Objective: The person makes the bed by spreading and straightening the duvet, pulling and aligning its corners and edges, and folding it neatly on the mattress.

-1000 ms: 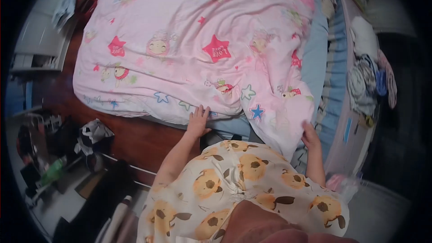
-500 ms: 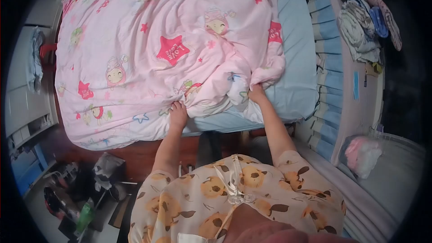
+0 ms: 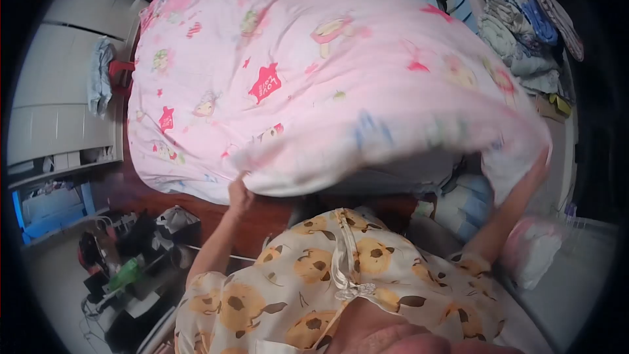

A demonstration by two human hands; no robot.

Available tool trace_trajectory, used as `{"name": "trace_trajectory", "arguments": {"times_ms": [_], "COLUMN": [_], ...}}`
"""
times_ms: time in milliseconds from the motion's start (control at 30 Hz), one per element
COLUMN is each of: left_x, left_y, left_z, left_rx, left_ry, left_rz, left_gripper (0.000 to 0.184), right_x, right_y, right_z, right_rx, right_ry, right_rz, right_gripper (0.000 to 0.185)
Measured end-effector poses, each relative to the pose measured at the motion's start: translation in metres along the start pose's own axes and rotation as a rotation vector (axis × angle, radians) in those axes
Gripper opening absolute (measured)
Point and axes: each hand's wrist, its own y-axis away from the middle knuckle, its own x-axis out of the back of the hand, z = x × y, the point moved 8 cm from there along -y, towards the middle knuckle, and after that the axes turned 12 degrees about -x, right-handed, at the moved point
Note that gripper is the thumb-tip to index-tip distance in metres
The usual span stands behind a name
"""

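Observation:
A pink quilt (image 3: 288, 72) printed with stars and cartoon figures covers most of the bed. Its near edge is lifted off the mattress and blurred by motion. My left hand (image 3: 241, 193) is closed round that edge at the left of the raised part. Far over to the right, my right hand (image 3: 540, 162) grips the quilt near its corner, arm stretched out; its fingers are partly hidden by the cloth. Under the raised edge, the near side of the bed lies in shadow.
Folded clothes (image 3: 524, 33) are piled along the right side. A clear bag with pink and white contents (image 3: 534, 249) stands at lower right. Mixed items, including a green one (image 3: 126, 274), crowd the lower left floor. White cabinets (image 3: 59, 85) line the left, with a red stool (image 3: 121, 73) beside the bed.
My right hand has swung out to the right and pulled the bunched quilt corner open over the blue sheet. My left hand has shifted slightly left and nearer me, and the edge has risen.

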Motion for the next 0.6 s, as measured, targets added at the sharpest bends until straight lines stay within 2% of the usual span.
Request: {"name": "trace_trajectory", "arguments": {"times_ms": [33, 67, 100, 133, 200, 233, 267, 333, 400, 433, 500, 567, 600], "left_x": [-0.029, -0.066, -0.081, -0.091, -0.112, -0.125, -0.139, -0.184, -0.175, -0.181, -0.168, -0.171, -0.172], "left_y": [0.016, 0.028, 0.028, 0.019, 0.004, -0.001, -0.002, 0.006, -0.007, -0.007, -0.010, -0.005, -0.004], "left_z": [0.001, 0.010, 0.023, 0.043, 0.074, 0.082, 0.070, 0.035, 0.043, 0.041, 0.061, 0.068, 0.067], "left_rx": [0.201, 0.395, 0.396, 0.264, 0.015, -0.104, -0.090, -0.025, 0.010, -0.146, -0.166, -0.150, -0.124], "left_ry": [0.450, 0.904, 0.904, 0.752, 0.437, 0.280, 0.278, -0.036, -0.103, -0.058, -0.112, -0.187, -0.179], "left_rz": [0.082, 0.165, 0.181, 0.100, -0.072, -0.158, -0.151, -0.468, -0.569, -0.436, -0.482, -0.595, -0.588], "left_gripper": [0.028, 0.030, 0.030, 0.031, 0.032, 0.033, 0.033, 0.028, 0.026, 0.023, 0.022, 0.020, 0.020], "right_x": [0.043, 0.105, 0.143, 0.170, 0.179, 0.158, 0.133, 0.078, 0.045, 0.032, -0.004, -0.058, -0.094], "right_y": [-0.005, -0.036, -0.053, -0.063, -0.072, -0.071, -0.063, -0.021, -0.029, -0.024, 0.002, 0.034, 0.058], "right_z": [0.028, 0.089, 0.135, 0.180, 0.252, 0.265, 0.274, 0.263, 0.319, 0.318, 0.341, 0.313, 0.308], "right_rx": [-0.078, -0.142, -0.238, -0.335, -0.078, -0.039, 0.002, -0.170, -0.105, -0.091, -0.310, 0.006, 0.057], "right_ry": [0.108, 0.297, 0.615, 0.934, 1.028, 1.059, 1.092, 1.273, 1.317, 1.316, 1.352, 1.348, 1.319], "right_rz": [0.129, 0.337, 0.357, 0.371, 0.366, 0.260, 0.152, 0.133, 0.004, -0.007, -0.179, -0.307, -0.515], "right_gripper": [0.050, 0.052, 0.051, 0.051, 0.049, 0.047, 0.045, 0.041, 0.039, 0.039, 0.041, 0.042, 0.044]}}
